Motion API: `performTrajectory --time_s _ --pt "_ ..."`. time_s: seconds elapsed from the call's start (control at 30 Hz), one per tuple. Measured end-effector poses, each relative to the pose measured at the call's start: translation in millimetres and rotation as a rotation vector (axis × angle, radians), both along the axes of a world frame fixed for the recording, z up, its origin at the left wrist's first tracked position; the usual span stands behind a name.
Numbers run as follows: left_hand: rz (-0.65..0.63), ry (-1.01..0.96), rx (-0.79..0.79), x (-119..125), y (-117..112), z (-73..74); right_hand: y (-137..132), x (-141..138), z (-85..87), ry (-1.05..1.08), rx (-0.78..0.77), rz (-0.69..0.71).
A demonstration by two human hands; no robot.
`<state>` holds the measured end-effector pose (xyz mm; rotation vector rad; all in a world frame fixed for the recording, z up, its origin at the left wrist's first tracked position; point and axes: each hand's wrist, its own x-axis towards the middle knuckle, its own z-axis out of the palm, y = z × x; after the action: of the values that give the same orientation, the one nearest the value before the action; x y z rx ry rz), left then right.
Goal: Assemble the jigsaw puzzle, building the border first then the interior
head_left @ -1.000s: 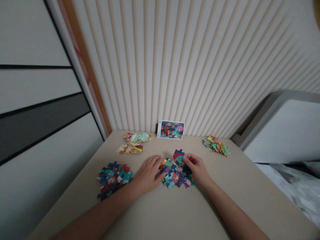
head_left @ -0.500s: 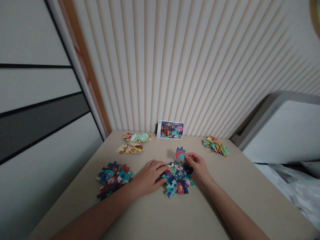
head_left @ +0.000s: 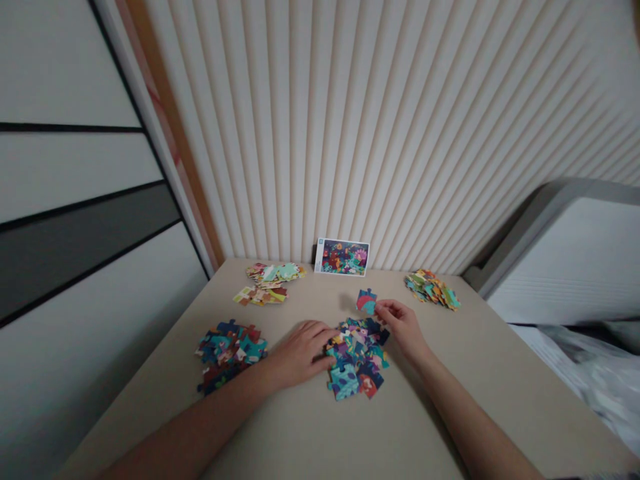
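Note:
A heap of blue, teal and purple jigsaw pieces lies in the middle of the beige table. My left hand rests palm down at the heap's left edge, fingers curled loosely against the pieces. My right hand is at the heap's upper right, its fingertips pinched on a single red and teal puzzle piece held just above the table, beyond the heap.
A dark blue pile of pieces lies at the left. Pale pink and green pieces sit at the back left, an orange and teal pile at the back right. A picture card leans on the ribbed wall. A bed stands right.
My right hand has lifted the red and teal piece out of the heap and carried it up and away toward the wall. My left hand has stayed at the heap's edge.

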<state>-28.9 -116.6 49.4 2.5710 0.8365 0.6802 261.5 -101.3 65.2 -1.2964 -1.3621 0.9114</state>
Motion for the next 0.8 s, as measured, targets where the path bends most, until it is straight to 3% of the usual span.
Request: performTrajectory --time_s 0.17,0.47,0.63,0.8 --pt "0.018 -0.079 -0.057 -1.4 3.6 -6.9 2.1 18.4 12.6 -0.044 -0.063 0.037" --pt "0.044 -0.211 -0.222 -2.8 8.1 -2.1 -18.6 57.2 46.0 -0.163 -0.37 0.549" --pt "0.103 -0.306 -0.31 -1.6 11.9 -1.9 -27.9 56.6 40.8 -0.203 -0.56 0.793" --pt "0.118 -0.444 -0.439 -2.2 18.8 -12.0 -26.4 48.3 33.0 -0.236 -0.547 0.807"
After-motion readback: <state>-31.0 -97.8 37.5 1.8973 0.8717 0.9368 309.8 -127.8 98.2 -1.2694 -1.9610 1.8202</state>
